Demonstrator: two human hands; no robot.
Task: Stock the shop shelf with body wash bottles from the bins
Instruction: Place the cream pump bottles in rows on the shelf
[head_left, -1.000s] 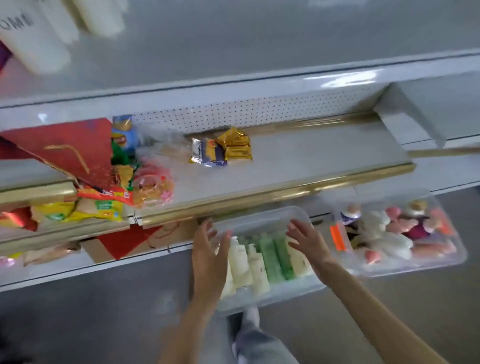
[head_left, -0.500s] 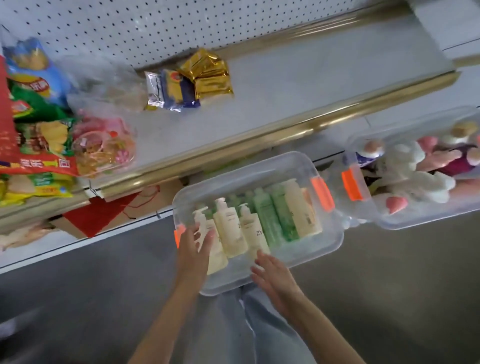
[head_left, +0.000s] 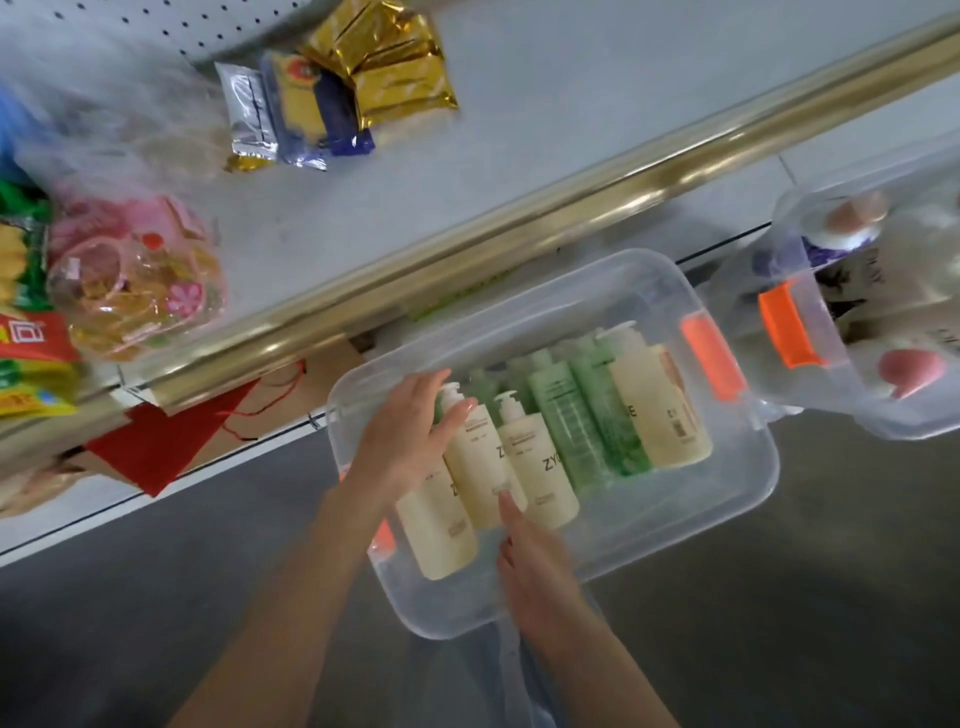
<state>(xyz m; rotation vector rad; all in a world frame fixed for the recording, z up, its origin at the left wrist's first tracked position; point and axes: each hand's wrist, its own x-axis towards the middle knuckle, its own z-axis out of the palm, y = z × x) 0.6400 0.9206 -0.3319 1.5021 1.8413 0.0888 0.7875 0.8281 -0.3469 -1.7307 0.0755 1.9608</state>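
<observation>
Left hand: your left hand (head_left: 410, 436) reaches into the clear bin (head_left: 753, 499) from its left end. Fingers and thumb are curled round the pump neck of a cream bottle (head_left: 478, 467). The palm covers the top of the outer cream bottle (head_left: 436, 535).
Right hand: your right hand (head_left: 540, 582) comes in over the near rim, blurred. Fingers are stretched out and grip nothing. The forefinger tip touches the base end of that same cream bottle.
Body wash: all of it lies flat in the bin, side by side, pumps toward the shelf (head_left: 571, 114). From the left: outer cream bottle, gripped cream bottle, third cream bottle (head_left: 545, 483), green bottles (head_left: 571, 431), then a big cream bottle (head_left: 660, 415) at the right end.
Text: "ZY" on the gripped bottle, the rest cut off. "ZY" plus a round letter on the third. A lone "E" and a barcode on the big one. Small print is too blurred to read, and so are the green labels.
Bin: clear plastic, with an orange latch (head_left: 714, 364) at the right end, just below the shelf's gold rail (head_left: 519, 228).
Second bin: (head_left: 810, 223) just to the right, with its own orange latch. It holds white and pink items, blurred, and I can't tell what the lettering there says.
Shelf: gold packets (head_left: 395, 67) and a blue and silver packet (head_left: 306, 119) at the back, a pink bag (head_left: 135, 280) at left. The red packet's print is unreadable.
</observation>
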